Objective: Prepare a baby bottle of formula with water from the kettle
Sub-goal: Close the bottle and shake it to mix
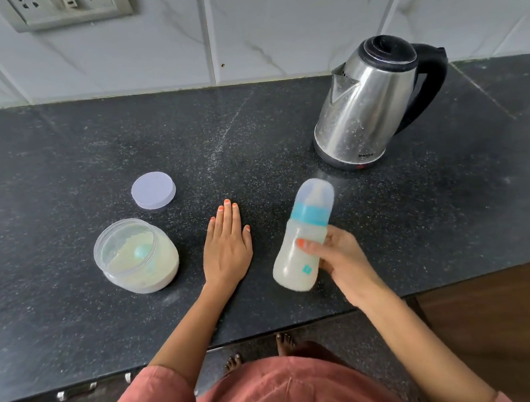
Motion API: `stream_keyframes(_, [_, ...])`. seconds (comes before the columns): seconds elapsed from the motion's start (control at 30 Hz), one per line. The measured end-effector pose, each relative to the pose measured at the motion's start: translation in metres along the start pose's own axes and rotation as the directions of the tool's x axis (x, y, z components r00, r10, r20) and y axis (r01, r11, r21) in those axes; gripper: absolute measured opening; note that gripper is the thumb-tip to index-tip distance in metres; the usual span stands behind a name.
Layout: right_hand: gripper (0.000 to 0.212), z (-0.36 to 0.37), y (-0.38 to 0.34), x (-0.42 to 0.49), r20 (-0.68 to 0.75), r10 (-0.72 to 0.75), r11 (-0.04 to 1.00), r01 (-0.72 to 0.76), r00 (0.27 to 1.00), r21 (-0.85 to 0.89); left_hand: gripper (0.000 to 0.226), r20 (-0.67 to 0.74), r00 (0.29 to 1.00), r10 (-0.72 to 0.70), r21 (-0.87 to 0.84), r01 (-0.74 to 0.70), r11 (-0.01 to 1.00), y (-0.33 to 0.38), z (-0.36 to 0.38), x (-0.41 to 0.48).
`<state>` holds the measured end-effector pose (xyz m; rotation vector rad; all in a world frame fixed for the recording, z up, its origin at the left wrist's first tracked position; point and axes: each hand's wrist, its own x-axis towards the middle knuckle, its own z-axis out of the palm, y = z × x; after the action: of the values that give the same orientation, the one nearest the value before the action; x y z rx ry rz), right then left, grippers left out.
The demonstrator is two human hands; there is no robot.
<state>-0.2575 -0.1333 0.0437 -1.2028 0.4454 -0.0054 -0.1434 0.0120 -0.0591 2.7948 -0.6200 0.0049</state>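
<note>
The baby bottle (302,229) is held above the front part of the counter (63,153), tilted so that its clear cap leans away from the person, toward the kettle (376,103). A blue collar sits under the cap and a pale, milky fill shows through the wall. The outline is slightly smeared, so I judge the mixing shake to be the step in hand, with the task close to done.

The likeliest trouble is a leak. If the collar is not screwed fully home, a hard shake would push formula out at the thread and under the cap. A slip is the second risk, because the hold is low on a smooth, loaded body with the heavy top swinging free. A dropped or flung bottle could land on the open formula jar (136,255) or knock the kettle, which stands beyond it near the wall.

The right grip (334,255) is closed around the bottle's lower half from the right side. The thumb lies across the front and the fingers are hidden behind. The base pokes out below and left of the palm, while the collar and cap stand well clear above it.

The left grip (227,245) lies flat on the counter with straight fingers, holding nothing, between jar and bottle and touching neither.

The jar holds powder with 1 blue scoop (142,251) in it, and its lid (153,190) lies apart, just beyond.
</note>
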Motion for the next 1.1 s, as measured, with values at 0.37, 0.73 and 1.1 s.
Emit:
stream_keyframes(0.37, [0.027,0.007,-0.002,-0.004,0.038,0.014,0.997,-0.011,0.999,-0.08,0.053,0.007,1.0,-0.002,-0.008,0.002,1.0,0.001,-0.001,0.0])
stream_keyframes(0.73, [0.026,0.006,0.0,-0.007,0.011,0.067,0.997,-0.066,0.998,-0.048,0.053,0.002,1.0,-0.003,-0.003,0.003,1.0,0.0,0.0,0.0])
stream_keyframes(1.1, [0.03,0.01,0.0,-0.006,0.039,0.033,0.997,-0.03,0.999,-0.071,0.053,0.009,1.0,0.0,-0.001,0.0,1.0,0.0,0.0,0.001])
